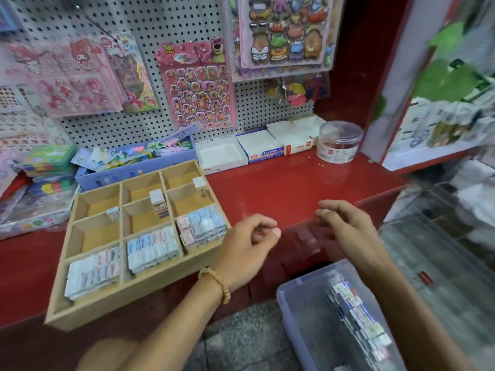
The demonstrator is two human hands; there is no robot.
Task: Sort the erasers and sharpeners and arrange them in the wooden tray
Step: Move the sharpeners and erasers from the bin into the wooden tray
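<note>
Wooden tray (pixel 139 287), partly filled with erasers (pixel 152 249), is sitting just beside the left hand (pixel 247 249); both it and the right hand (pixel 348 228) are hovering loosely curled, holding nothing.

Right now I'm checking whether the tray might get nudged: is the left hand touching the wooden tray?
Apart. In the head view the left hand hovers over the red counter, with a strip of counter visible between it and the wooden tray.
</note>
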